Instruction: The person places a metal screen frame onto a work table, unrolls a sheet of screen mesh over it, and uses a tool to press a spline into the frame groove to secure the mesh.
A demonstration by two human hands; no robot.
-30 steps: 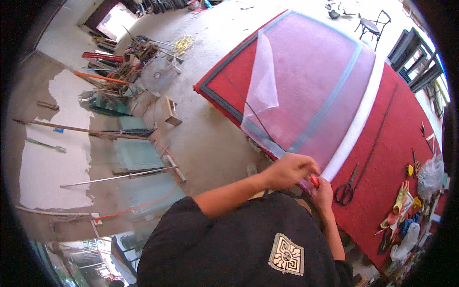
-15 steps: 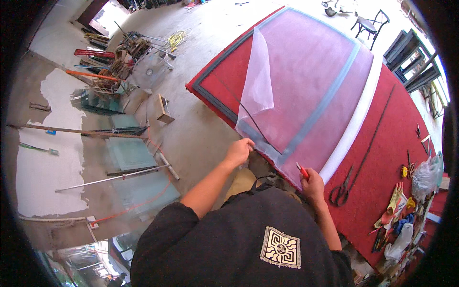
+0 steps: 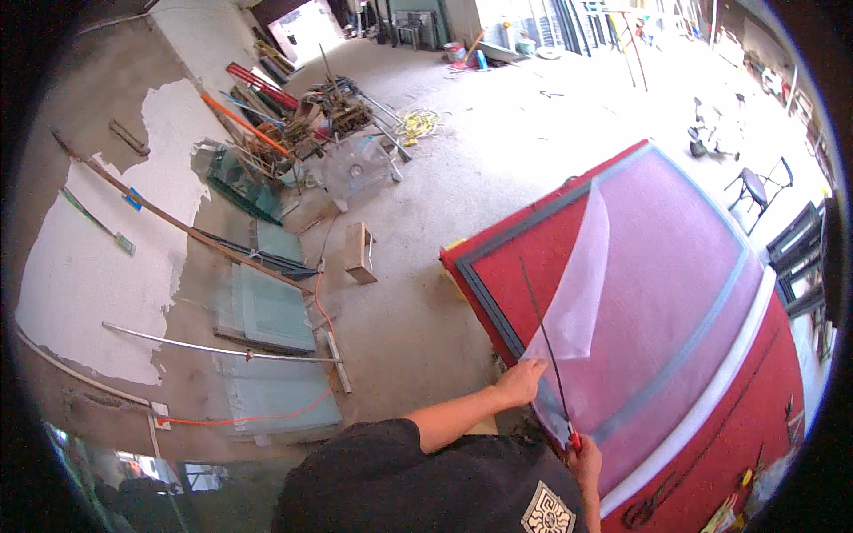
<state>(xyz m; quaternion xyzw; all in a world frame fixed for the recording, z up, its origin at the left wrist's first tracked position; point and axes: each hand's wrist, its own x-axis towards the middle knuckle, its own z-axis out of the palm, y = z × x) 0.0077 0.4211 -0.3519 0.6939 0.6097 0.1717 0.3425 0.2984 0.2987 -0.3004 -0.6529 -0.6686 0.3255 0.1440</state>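
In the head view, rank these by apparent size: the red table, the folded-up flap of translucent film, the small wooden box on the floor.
1. Red table, by far the largest.
2. Film flap.
3. Wooden box, smallest, though it lies farther from the camera, so its true size is unsure.

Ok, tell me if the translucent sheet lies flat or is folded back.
Folded back: one corner of the translucent sheet is lifted over the red table.

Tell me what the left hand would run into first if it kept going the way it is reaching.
The left hand reaches toward the near edge of the red table. Going straight on, it would probably first meet the loose corner of the clear plastic sheet folded up just ahead, though depth is hard to judge here.
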